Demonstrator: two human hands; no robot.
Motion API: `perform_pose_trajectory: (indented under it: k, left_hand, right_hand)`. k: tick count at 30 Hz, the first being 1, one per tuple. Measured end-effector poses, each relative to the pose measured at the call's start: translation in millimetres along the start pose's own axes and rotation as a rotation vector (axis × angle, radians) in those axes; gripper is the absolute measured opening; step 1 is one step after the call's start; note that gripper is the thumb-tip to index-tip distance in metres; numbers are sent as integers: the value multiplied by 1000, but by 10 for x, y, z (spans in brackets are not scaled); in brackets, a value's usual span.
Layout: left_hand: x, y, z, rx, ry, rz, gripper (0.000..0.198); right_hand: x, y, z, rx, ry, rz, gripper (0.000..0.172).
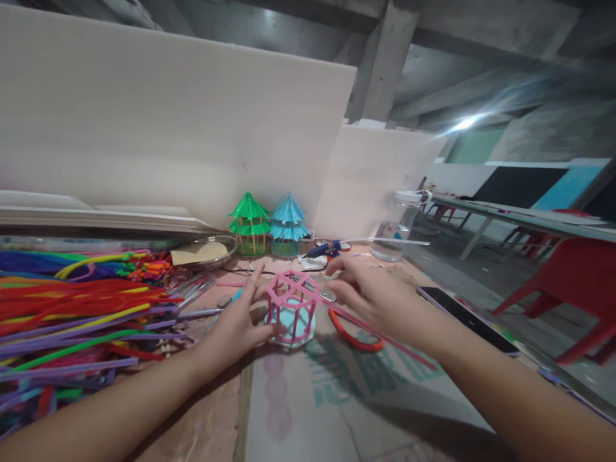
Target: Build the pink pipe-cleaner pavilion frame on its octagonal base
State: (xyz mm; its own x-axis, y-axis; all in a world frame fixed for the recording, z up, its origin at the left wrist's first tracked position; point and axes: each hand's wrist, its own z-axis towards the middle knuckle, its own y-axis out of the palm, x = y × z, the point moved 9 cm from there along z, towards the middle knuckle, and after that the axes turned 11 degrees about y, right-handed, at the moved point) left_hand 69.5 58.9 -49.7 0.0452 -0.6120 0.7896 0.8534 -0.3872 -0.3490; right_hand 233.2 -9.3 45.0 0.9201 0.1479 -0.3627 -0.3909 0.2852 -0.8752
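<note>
A small pink six-sided frame (303,332), built of posts with a ring on top, stands on a pale blue base (289,319). My left hand (240,321) is closed around its left side, thumb low by the base and fingers behind. My right hand (368,289) is at the frame's upper right, fingers curled in a pinch on a long pink pipe cleaner (385,337). That strip runs from the frame's top down to the right, beneath the hand. Scissors with an orange-red handle (359,340) lie just behind the frame, partly covered by the strip.
Many coloured pipe cleaners (72,308) pile up at left. Green (249,224) and blue (289,224) model pavilions stand at the back, near a glue gun (325,249). A water bottle (392,228) and a phone (466,319) are at right. A red chair (572,289) stands beyond.
</note>
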Motion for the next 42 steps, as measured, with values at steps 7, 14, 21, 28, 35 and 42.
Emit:
perform_pose_trajectory:
  k: [7,14,21,28,35,42]
  left_hand:
    - [-267,-320,23,355,-142,-305,73]
    - [-375,-580,-80,509,-258,-106,48]
    - [-386,-489,-29,467,-250,-131,46]
    - [-385,-401,-17,455,-244,-201,45]
    - [-421,-440,-21,434,-282,-146,40]
    - [-442,-427,-30,420,-254,-150,46]
  right_hand:
    - [637,559,422,43,169,432,19]
    - [750,835,435,46,134,388,17]
    - [680,886,413,-13,84,250,15]
    - [680,926,429,-29,40,211,19]
    - [688,958,436,-29,11,176,20]
    - [677,968,442,-38,12,141,20]
